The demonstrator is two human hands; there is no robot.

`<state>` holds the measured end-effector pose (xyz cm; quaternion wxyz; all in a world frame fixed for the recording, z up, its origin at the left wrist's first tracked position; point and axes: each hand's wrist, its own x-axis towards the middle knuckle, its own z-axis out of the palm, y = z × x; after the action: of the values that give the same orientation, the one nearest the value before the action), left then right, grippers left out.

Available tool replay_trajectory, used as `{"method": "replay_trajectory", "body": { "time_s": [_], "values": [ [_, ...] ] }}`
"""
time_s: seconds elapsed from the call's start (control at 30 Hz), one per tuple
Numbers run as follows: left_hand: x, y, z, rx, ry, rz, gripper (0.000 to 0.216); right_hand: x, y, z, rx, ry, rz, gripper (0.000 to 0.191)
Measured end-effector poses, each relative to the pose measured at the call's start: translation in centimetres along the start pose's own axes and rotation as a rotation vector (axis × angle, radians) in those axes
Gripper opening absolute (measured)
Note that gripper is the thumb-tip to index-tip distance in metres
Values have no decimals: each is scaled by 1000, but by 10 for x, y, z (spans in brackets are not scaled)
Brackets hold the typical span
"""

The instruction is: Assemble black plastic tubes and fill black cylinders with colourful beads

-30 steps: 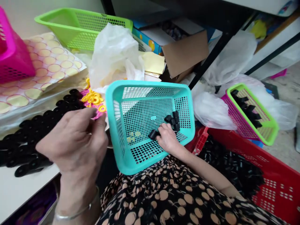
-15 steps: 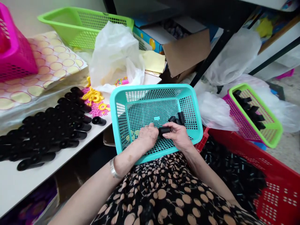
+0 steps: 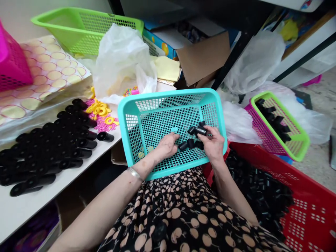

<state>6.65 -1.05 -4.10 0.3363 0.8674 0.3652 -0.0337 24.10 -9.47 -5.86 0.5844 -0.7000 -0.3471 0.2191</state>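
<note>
A turquoise mesh basket [image 3: 121, 133] rests on my lap, holding several short black plastic tubes [image 3: 183, 146] at its right side. My right hand [image 3: 214, 143] pinches one shiny black tube [image 3: 201, 131] between thumb and fingers, close to other tubes. Over the middle of the basket, my left hand [image 3: 168, 145] has its fingers loosely apart and nothing visible in them. Its fingertips are just left of the tube nearest to it. Small yellowish round pieces [image 3: 141, 155] show at the basket's lower left.
Many black cylinders [image 3: 49, 143] lie on the white table at left, near yellow rings [image 3: 99, 107] and pink beads [image 3: 105, 124]. A red crate [image 3: 309, 196] of black pieces stands at right, below a green-and-pink basket [image 3: 296, 140]. A plastic bag [image 3: 120, 59] sits behind.
My hands have moved apart. The black tube that was between them now lies in the basket by my left hand; my right hand has moved right and up to another tube.
</note>
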Motion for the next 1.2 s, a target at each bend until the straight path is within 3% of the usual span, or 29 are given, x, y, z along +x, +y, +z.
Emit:
{"method": "replay_trajectory", "body": {
  "time_s": [0.1, 0.2, 0.37, 0.53, 0.67, 0.77, 0.83, 0.9, 1.0, 1.1, 1.2],
  "values": [
    [7, 7, 0, 47, -30, 50, 42, 6, 12, -8, -157, -45, -59, 32],
    [12, 17, 6, 128, -70, 128, 34, 3, 23, -11, -258, -137, -82, 33],
    [16, 29, 14, 121, -80, 202, 26, 0, 26, -17, -459, -171, -206, 45],
    [17, 44, 24, 144, -109, 104, 37, 11, 15, -14, -610, -275, -237, 35],
    [17, 49, 32, 195, -114, 44, 27, 15, 0, -6, -872, -390, -209, 35],
    [14, 42, 26, 165, -99, 60, 19, 11, -8, -3, -989, -336, -219, 45],
    [12, 35, 17, 145, -70, 55, 21, 9, -10, -2, -1013, -324, -287, 52],
    [10, 29, 8, 122, -36, 49, 25, 7, -10, -1, -1015, -413, -370, 54],
    [10, 28, 4, 79, -72, 87, 37, 8, -9, 4, -1063, -539, -430, 43],
    [11, 34, 10, 46, -142, 107, 29, 14, -8, 8, -1119, -581, -471, 31],
    [14, 36, 12, -5, -135, 87, 27, 20, -7, 5, -1006, -578, -460, 25]
  ]
}}
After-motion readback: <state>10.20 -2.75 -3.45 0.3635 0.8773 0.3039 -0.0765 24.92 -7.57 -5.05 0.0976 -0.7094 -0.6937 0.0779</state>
